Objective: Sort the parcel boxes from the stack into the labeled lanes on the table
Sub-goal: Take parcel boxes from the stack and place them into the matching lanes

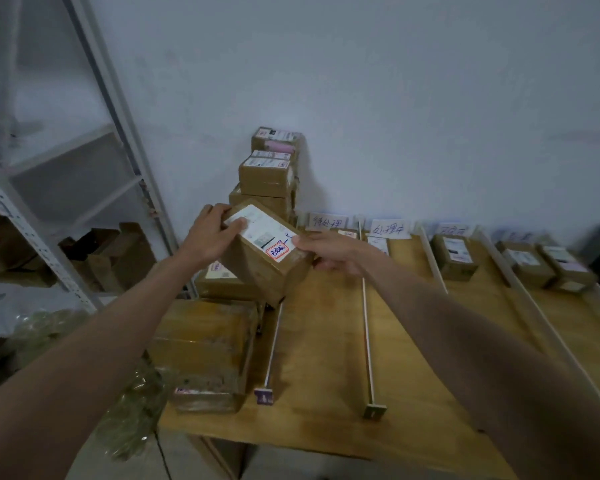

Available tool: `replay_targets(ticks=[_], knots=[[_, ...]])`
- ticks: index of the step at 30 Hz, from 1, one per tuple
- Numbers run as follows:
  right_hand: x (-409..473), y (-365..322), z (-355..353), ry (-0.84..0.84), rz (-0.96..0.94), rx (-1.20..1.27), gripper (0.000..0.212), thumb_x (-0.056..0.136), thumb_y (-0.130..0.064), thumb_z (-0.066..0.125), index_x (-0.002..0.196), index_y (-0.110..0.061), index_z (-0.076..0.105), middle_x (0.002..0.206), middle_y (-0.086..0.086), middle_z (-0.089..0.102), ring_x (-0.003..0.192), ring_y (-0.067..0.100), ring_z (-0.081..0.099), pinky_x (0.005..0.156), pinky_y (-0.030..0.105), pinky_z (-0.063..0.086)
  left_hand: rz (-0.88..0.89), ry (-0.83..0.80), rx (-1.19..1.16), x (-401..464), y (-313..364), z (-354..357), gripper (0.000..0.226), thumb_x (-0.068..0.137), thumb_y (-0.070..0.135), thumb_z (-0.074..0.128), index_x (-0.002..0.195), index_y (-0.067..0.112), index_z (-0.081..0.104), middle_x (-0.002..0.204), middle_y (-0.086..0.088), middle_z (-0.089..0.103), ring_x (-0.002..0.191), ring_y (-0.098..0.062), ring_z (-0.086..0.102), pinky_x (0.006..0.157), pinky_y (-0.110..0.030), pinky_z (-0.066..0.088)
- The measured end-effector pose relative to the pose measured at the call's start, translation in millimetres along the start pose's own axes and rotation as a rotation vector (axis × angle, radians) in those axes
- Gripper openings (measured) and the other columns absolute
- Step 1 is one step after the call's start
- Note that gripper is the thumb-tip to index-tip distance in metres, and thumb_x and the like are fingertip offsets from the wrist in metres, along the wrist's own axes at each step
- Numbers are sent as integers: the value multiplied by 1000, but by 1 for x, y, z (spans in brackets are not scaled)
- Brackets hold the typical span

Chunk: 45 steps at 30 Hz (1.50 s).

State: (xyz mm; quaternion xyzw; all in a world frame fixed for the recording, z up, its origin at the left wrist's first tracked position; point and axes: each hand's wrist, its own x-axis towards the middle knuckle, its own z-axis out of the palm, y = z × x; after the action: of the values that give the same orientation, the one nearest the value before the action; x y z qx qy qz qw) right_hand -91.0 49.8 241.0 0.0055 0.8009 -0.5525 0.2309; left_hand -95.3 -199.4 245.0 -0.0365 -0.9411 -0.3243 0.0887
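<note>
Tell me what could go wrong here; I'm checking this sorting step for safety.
1. The box is tilted between the left hand and right hand; it might slip.
2. The stack against the wall looks tall and uneven; a bump could topple it.

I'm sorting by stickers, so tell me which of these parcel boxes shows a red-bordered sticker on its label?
The tilted parcel box held by the left hand and right hand; its red-bordered sticker faces up.
</note>
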Motion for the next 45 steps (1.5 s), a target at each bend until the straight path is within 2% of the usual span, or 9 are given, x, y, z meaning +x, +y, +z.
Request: replay_targets(ticks=[9,11,14,20,26,32,36,40,45], knots=[[-59,79,-56,222,185,121,45,91,-37,68,123,-6,61,114,5,69,103,18,66,88,34,57,113,-255,70,-2,68,94,56,98,52,44,142,17,43,143,-11,48,125,-30,49,103,-47,43],[-75,97,-63,285,222,149,45,93,-35,66,126,-7,57,117,6,67,102,19,64,83,33,56,135,-286,108,-8,85,118,58,100,53,39,145,16,39,149,-11,40,132,-32,44,107,-47,40],[-97,129,-77,421,286,202,45,95,-33,63,129,-4,55,125,13,63,108,26,61,89,39,54,200,-340,176,-16,105,151,61,100,54,33,145,14,37,149,-12,38,133,-31,42,107,-47,39],[-144,180,-117,692,355,224,49,95,-36,61,124,3,55,119,15,63,95,28,65,55,28,54,351,-416,394,-34,145,202,59,101,52,32,144,13,38,148,-9,39,131,-30,44,99,-42,42],[-181,223,-170,840,398,204,49,96,-38,59,120,5,56,115,18,63,98,32,66,80,43,60,432,-474,454,-47,195,253,64,100,55,32,148,12,35,149,-10,39,134,-30,40,106,-42,38],[-209,266,-231,899,395,204,46,98,-35,55,127,1,55,113,14,64,97,29,64,85,44,58,478,-493,477,-63,255,310,67,99,59,29,146,13,39,145,-8,43,133,-28,41,107,-41,37],[-221,299,-283,914,414,134,49,99,-38,53,127,2,55,113,13,63,93,26,62,69,35,57,461,-493,496,-75,298,352,66,99,59,29,145,13,40,145,-7,43,132,-27,43,107,-40,37],[-224,332,-334,878,420,59,53,98,-44,51,117,5,60,112,17,67,99,31,65,87,45,57,417,-473,528,-86,338,393,65,100,58,27,144,12,42,144,-7,44,131,-26,44,107,-39,35],[-224,363,-381,811,408,-26,51,98,-44,50,115,4,62,112,19,66,102,33,64,90,47,54,341,-476,526,-97,372,430,62,100,54,29,141,10,45,140,-9,47,128,-27,46,108,-38,35]])
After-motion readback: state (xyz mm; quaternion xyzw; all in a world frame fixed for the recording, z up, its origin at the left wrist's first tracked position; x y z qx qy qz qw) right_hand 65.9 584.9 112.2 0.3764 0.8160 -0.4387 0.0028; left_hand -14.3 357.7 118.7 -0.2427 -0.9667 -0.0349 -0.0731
